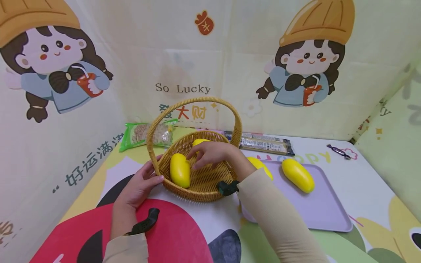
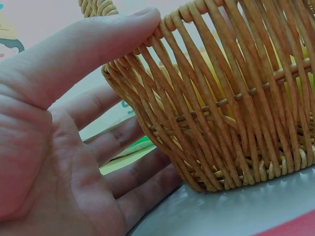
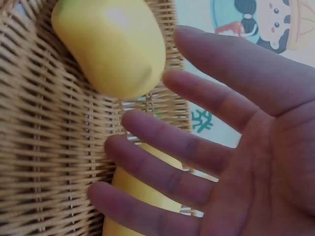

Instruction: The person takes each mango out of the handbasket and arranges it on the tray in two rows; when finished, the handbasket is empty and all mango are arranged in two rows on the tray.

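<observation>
A wicker basket (image 1: 207,182) with a tall arched handle stands on the table in the head view. My left hand (image 1: 139,186) holds its left end, thumb (image 2: 140,22) on the rim and fingers around the outside. Two yellow mangoes lie inside: one mango (image 1: 179,171) at the left, another mango (image 1: 198,141) at the back, partly hidden by my right hand. My right hand (image 1: 210,152) reaches into the basket over its right rim. Its fingers (image 3: 147,167) are spread and relaxed near the mangoes, holding nothing.
Right of the basket lies a lilac tray (image 1: 325,215) bearing a mango (image 1: 297,175) and another mango (image 1: 261,166) partly behind my right sleeve. Behind the basket are a green-edged food bag (image 1: 141,137) and a dark long packet (image 1: 266,143). A wrapped candy (image 1: 338,151) lies far right.
</observation>
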The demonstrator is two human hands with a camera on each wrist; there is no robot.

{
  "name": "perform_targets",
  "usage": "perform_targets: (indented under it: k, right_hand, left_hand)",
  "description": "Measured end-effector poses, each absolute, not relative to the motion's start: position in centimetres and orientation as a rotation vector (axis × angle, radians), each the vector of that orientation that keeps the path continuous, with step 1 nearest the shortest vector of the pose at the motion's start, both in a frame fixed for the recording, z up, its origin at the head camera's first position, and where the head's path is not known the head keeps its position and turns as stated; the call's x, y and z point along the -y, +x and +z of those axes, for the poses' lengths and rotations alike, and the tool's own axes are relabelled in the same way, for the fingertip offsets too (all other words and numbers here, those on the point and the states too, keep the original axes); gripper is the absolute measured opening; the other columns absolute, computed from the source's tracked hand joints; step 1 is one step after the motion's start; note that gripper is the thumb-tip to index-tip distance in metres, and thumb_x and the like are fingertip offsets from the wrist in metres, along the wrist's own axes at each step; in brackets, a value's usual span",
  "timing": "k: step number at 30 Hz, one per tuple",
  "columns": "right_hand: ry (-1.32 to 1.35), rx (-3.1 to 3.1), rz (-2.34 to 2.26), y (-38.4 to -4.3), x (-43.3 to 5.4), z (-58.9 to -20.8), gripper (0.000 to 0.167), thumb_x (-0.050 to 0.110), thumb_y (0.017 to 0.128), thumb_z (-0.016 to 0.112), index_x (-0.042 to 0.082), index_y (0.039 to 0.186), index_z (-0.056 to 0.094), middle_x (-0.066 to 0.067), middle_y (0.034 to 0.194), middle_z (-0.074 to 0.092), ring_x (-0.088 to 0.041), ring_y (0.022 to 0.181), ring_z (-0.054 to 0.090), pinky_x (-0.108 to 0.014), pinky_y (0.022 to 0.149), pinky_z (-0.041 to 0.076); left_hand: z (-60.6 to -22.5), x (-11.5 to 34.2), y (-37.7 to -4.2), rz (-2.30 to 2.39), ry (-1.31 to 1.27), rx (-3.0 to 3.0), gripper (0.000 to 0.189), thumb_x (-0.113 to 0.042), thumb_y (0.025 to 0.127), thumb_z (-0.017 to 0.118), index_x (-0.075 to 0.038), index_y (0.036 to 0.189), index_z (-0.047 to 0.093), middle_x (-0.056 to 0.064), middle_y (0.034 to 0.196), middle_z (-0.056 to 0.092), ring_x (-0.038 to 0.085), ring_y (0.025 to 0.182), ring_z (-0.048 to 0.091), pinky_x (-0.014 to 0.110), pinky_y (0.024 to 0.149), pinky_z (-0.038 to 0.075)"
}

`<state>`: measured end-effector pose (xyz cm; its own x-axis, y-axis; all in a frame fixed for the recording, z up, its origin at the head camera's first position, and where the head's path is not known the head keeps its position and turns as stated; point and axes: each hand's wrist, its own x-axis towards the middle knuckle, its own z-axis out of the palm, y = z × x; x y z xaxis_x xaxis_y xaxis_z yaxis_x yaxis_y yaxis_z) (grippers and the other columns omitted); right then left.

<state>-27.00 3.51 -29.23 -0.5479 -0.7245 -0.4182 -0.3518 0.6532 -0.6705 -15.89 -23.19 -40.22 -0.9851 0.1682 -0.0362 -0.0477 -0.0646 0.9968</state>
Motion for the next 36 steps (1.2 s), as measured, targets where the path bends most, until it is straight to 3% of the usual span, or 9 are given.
perform_targets:
  k: [15,21,28,31,36]
  right_hand:
    - [-0.809,-2.104,-0.722,-26.4,-1.8,-29.4,0.054,0.028,0.094,0.075,0.025,0.145,0.055,-0.013,0.138,0.062,-0.025,0.122,0.063,-0.047,0.082,0.063]
    - [-0.796,-2.139,-0.715,-26.3,-1.1,-29.4,0.055,0.028,0.093,0.076,0.025,0.145,0.055,-0.008,0.132,0.065,-0.023,0.119,0.063,-0.046,0.080,0.063]
    - [-0.789,-2.198,-0.653,-26.4,-0.2,-29.6,0.064,0.033,0.094,0.075,0.032,0.152,0.050,-0.002,0.156,0.045,-0.027,0.125,0.058,-0.044,0.077,0.063]
    - [-0.803,-2.205,-0.629,-26.3,0.2,-29.7,0.061,0.035,0.095,0.073,0.034,0.152,0.051,-0.001,0.161,0.042,-0.027,0.127,0.055,-0.043,0.074,0.064]
    - [-0.817,-2.147,-0.655,-26.4,0.7,-29.7,0.045,0.033,0.096,0.072,0.035,0.140,0.062,-0.002,0.151,0.049,-0.028,0.124,0.058,-0.043,0.075,0.064]
  left_hand:
    - [-40.2,23.4,-15.9,2.174,0.130,-2.045,0.069,-0.010,0.101,0.062,-0.022,0.162,0.032,0.006,0.167,0.031,0.017,0.139,0.045,0.017,0.104,0.045]
    - [-40.2,23.4,-15.9,2.167,0.134,-2.051,0.068,-0.010,0.101,0.062,-0.023,0.162,0.033,0.006,0.167,0.031,0.021,0.141,0.042,0.017,0.104,0.045]
    - [-40.1,23.3,-15.9,2.170,0.128,-2.040,0.068,-0.010,0.101,0.062,-0.023,0.162,0.033,0.006,0.166,0.032,0.016,0.137,0.046,0.017,0.104,0.045]
    - [-40.0,23.3,-15.9,2.167,0.117,-2.043,0.069,-0.009,0.101,0.062,-0.023,0.162,0.032,0.007,0.166,0.033,0.016,0.137,0.046,0.017,0.104,0.045]
    - [-39.9,23.2,-15.8,2.162,0.095,-2.047,0.069,-0.010,0.102,0.062,-0.024,0.162,0.032,0.006,0.167,0.031,0.021,0.141,0.042,0.016,0.103,0.045]
